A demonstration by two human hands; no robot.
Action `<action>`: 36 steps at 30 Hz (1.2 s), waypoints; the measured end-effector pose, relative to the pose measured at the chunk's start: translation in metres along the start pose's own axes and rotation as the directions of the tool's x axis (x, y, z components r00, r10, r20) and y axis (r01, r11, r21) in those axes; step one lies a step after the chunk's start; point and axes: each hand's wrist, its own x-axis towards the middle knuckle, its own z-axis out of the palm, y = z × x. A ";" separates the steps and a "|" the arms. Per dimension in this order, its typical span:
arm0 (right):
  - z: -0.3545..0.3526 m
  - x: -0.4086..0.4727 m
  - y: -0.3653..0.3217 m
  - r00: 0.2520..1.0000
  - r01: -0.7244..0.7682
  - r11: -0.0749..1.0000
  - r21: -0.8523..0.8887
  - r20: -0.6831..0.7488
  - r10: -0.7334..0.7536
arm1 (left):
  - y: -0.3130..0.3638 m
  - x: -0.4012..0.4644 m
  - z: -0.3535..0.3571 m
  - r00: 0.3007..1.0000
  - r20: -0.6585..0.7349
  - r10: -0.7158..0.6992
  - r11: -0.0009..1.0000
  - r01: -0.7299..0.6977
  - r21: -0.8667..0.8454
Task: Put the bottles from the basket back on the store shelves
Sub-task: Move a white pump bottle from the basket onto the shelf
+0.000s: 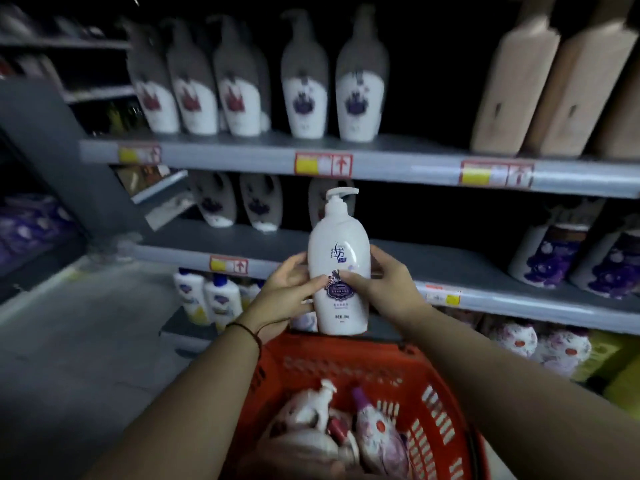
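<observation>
I hold a white pump bottle [341, 271] with a purple label upright above the red basket [433, 386]. My left hand [282, 292] grips its left side and my right hand [389, 278] grips its right side, both thumbs on the label. The bottle is in front of the middle shelf [485, 268], where similar white bottles with purple labels [239, 200] stand at the back. In the basket lie a white pump bottle [311, 407] and a purple-capped flowered bottle [377, 434].
The top shelf [398, 164] carries white bottles with red and purple labels [304, 81] and tan bottles [540, 84] at the right. Purple-flowered bottles [550, 251] stand on the middle shelf's right. Blue-capped bottles [207, 296] sit on the lowest shelf. Grey floor lies at the left.
</observation>
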 end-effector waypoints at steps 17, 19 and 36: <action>0.020 0.114 -0.180 0.967 0.225 0.973 0.048 -0.136 -0.217 | 0.204 0.055 -0.026 0.907 0.080 0.413 0.903 -0.419 0.098; 0.026 0.145 -0.187 0.963 0.231 0.972 0.049 -0.155 -0.221 | 0.220 0.079 -0.032 0.902 0.045 0.430 0.893 -0.432 0.126; 0.050 0.254 -0.161 0.944 0.242 0.953 -0.183 -0.180 -0.275 | 0.212 0.210 -0.071 0.854 0.031 0.519 0.792 -0.495 0.357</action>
